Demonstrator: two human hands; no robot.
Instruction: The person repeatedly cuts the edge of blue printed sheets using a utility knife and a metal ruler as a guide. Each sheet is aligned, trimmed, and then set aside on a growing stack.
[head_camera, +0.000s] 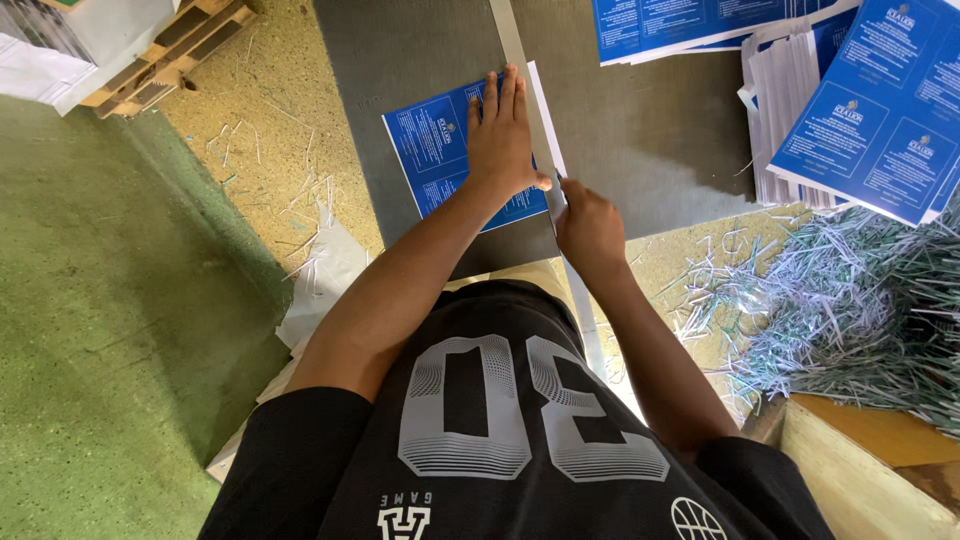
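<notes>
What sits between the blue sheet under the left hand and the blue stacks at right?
In the head view, the long metal straightedge, then bare grey mat, separate the blue sheet under the left hand from the blue stacks.

Green floor (110, 330) at left, a wooden pallet (165, 55) in the corner, daylight falling across the grey worktable (660, 130).
</notes>
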